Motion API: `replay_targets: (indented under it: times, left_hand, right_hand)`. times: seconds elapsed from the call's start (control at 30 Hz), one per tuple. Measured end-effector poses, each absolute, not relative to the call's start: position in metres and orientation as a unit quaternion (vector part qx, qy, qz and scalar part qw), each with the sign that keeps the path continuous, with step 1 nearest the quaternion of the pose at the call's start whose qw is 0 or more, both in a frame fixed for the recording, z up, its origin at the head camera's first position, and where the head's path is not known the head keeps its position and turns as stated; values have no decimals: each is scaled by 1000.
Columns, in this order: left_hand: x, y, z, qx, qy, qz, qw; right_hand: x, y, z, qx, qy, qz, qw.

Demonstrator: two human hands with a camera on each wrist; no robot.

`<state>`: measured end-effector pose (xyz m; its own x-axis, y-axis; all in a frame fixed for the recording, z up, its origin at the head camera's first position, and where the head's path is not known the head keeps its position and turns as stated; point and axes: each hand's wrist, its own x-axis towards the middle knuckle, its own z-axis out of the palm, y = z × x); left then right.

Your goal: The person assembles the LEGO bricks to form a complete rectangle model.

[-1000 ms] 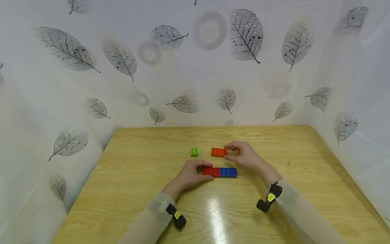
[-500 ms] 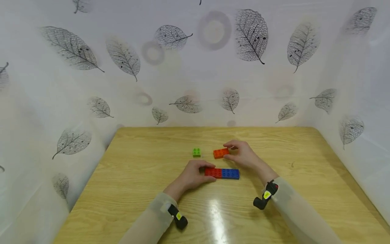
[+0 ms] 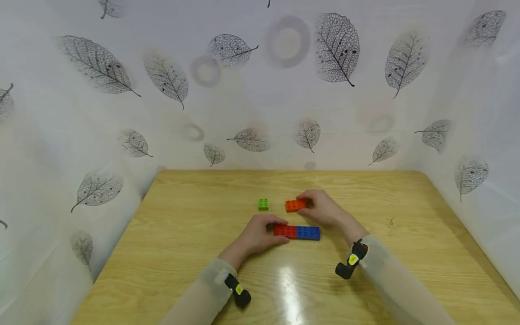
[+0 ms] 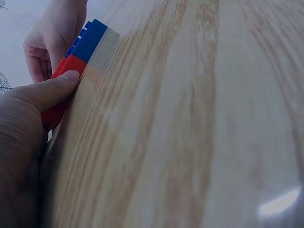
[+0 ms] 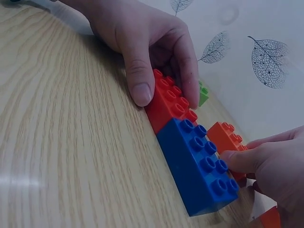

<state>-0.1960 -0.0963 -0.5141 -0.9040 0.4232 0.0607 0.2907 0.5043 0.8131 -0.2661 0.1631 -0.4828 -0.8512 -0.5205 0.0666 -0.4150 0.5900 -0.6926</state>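
Observation:
My left hand (image 3: 258, 234) grips the left end of the red brick (image 3: 285, 231), thumb on the near side and fingers on the far side. End to end with it, on its right, lies a blue brick (image 3: 308, 233), its studs up. Behind these, my right hand (image 3: 325, 208) pinches the right part of an orange brick (image 3: 295, 206), which lies slightly turned. In the right wrist view the orange brick (image 5: 227, 137) is beside the blue brick (image 5: 197, 166), apart from it at the near end. Whether the red and blue bricks are joined, I cannot tell.
A small green brick (image 3: 263, 204) lies left of the orange one on the wooden table (image 3: 183, 234). Another orange piece (image 5: 270, 218) shows partly below my right hand in the right wrist view. A leaf-patterned curtain (image 3: 260, 90) hangs behind the table.
My right hand has shifted left over the orange brick, covering more of its right end, and the brick has turned slightly. My left hand keeps its grip; the head view has shifted a little.

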Motion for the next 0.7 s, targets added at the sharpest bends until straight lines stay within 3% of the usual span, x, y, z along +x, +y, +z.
replay_targets:
  times: [0.33,0.7]
  left_hand:
    - [-195,-95,-511,197,864,458,78]
    - [-196,-96,-514,199,866,453,76]
  right_hand:
    - [-261,167,-477,-261,884,-380,75]
    - [-254,167,-467,-302,875,-376,33]
